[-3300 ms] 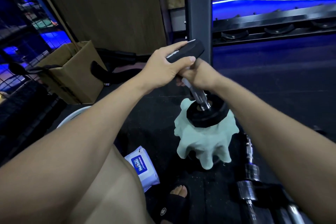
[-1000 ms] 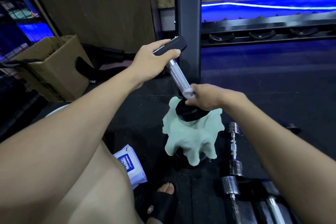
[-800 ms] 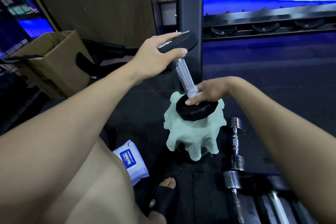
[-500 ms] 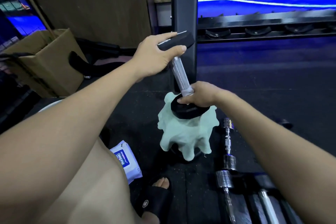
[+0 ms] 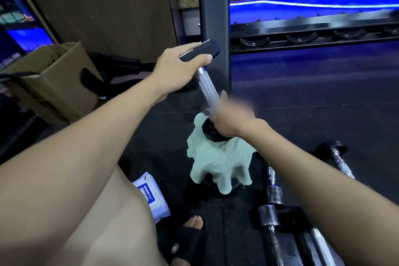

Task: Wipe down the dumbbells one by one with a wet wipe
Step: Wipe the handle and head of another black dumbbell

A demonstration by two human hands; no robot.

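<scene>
A dumbbell with a ridged silver handle (image 5: 205, 84) stands tilted, its lower black head (image 5: 208, 133) resting on a pale green cloth (image 5: 218, 164). My left hand (image 5: 177, 69) grips the upper black head (image 5: 206, 49) from the left. My right hand (image 5: 231, 117) is curled round the low end of the handle, just above the lower head. It is blurred by motion, and I cannot make out a wipe inside it.
A wet wipe pack (image 5: 151, 194) lies on the black floor by my knee. More dumbbells (image 5: 271, 201) lie at the lower right, one (image 5: 339, 157) further right. A dark rack post (image 5: 213, 17) stands right behind the dumbbell, and a cardboard box (image 5: 54, 80) sits at the left.
My right hand slid from the top of the handle down to the lower head and keeps rubbing there. My left hand has kept its hold on the upper head.
</scene>
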